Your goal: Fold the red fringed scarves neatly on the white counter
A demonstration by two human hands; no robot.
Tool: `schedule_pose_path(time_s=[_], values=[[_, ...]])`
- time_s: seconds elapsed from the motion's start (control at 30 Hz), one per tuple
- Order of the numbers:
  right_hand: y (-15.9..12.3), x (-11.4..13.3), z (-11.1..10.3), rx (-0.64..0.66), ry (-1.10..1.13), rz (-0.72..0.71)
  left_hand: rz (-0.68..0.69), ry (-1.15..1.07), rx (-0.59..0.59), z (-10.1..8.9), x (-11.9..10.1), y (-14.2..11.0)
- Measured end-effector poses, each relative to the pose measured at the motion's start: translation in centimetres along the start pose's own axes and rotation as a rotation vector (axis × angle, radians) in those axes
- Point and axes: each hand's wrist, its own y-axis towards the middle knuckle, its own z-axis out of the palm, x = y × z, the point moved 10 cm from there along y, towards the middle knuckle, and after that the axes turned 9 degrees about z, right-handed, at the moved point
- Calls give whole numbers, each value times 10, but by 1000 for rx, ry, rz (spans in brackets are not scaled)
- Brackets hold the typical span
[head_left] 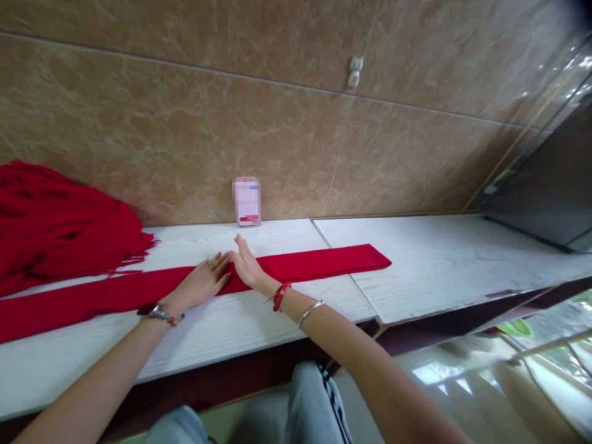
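Left on the white wood-grain tabletop: heaped red fringed fabric. Lengthwise along the tabletop: long, flat-folded red fabric strip, judged light, soft, unlikely to slip. Left hand lies flat upon it; right hand, fingers extended, adjoins. Neither pinches. Recommended hold: strip's right end, both layers.

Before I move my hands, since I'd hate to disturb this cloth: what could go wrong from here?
The fringed red heap lies close behind the long red strip, so its tassels might drag if the strip shifts. The beaded bracelet by your left hand could snag the fabric. The card-like object standing by the wall, just beyond your right hand, might be knocked over.
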Motion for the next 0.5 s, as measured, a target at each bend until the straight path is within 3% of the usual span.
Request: schedule_pose_path(time_s=[0.17, 0.3, 0.5], values=[[-18, -45, -63, -56, -176, 15, -30, -2, -13, -4, -3, 0], [-34, -79, -132, -182, -155, 39, -32, 9, 24, -2, -4, 0], [-65, -140, -251, -368, -313, 142, -32, 24, 39, -1, -1, 0]])
